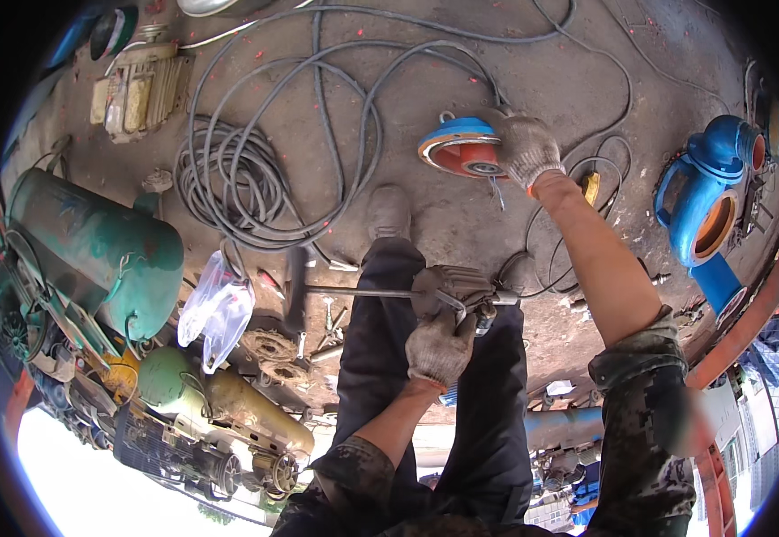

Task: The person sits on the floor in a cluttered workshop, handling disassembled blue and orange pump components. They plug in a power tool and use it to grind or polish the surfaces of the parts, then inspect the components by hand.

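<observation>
My right hand (530, 148), in a knitted work glove, grips the right edge of a round casting (461, 152) with a blue rim, a red inside and a metal ring on top. A dark round hub sits in its middle. My gloved left hand (440, 347) is closed at the underside of a grey ribbed metal body (454, 292) between my knees. From that body a straight metal rod (363, 292) runs left across my leg to a dark upright block (295, 292), like a hammer head. Whether rod and body are one piece, I cannot tell.
Grey cable (237, 183) lies coiled at the left. Beyond it stands a dusty motor (143, 89); nearer is a green tank (94, 246). A clear plastic bag (218, 309), gear-like discs (273, 345) and loose tools lie by my left leg. Blue pump housing (703, 201) stands right.
</observation>
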The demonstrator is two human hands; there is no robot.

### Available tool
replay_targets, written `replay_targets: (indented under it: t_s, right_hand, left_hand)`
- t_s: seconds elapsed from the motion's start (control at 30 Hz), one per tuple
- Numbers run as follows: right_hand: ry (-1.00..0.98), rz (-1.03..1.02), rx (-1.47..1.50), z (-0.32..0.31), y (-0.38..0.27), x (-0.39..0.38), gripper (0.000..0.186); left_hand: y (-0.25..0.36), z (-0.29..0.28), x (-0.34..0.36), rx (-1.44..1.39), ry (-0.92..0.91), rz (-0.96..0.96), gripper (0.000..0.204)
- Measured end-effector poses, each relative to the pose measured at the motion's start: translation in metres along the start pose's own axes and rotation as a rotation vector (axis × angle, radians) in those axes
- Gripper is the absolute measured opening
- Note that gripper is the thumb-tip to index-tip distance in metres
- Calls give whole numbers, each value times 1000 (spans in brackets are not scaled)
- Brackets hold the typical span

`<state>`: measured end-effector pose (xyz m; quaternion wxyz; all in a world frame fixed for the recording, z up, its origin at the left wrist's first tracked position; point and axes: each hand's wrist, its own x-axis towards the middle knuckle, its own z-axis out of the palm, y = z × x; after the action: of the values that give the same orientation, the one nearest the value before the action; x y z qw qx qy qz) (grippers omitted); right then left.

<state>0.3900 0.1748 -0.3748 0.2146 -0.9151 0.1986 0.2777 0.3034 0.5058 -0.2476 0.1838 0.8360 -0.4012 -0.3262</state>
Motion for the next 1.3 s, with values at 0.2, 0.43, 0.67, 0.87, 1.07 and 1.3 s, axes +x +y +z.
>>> replay_targets:
  t_s: [0.2,0.43,0.67,0.87,1.07,1.3]
  right_hand:
    - [562,206,382,44,-20,-107,56]
    - [-306,378,929,213,-46,-286,56]
    - [-114,257,1205,272,-138,-372,60]
    - [-65,425,1655,271,-221,-402,53]
    - [333,595,1927,267,-261,-387,73]
    - [424,435,1224,344,-266,-353,38]
  left_hand:
    - [-5,-4,-15,119,-141,67,18]
    - [-5,-5,-16,117,37,226,12]
    - [3,-37,-36,162,8,511,8]
    - [28,-43,-14,-67,-131,432,18]
    - [0,-1,-9,109,-191,749,16]
    - [-26,15,-6,101,-175,634,22]
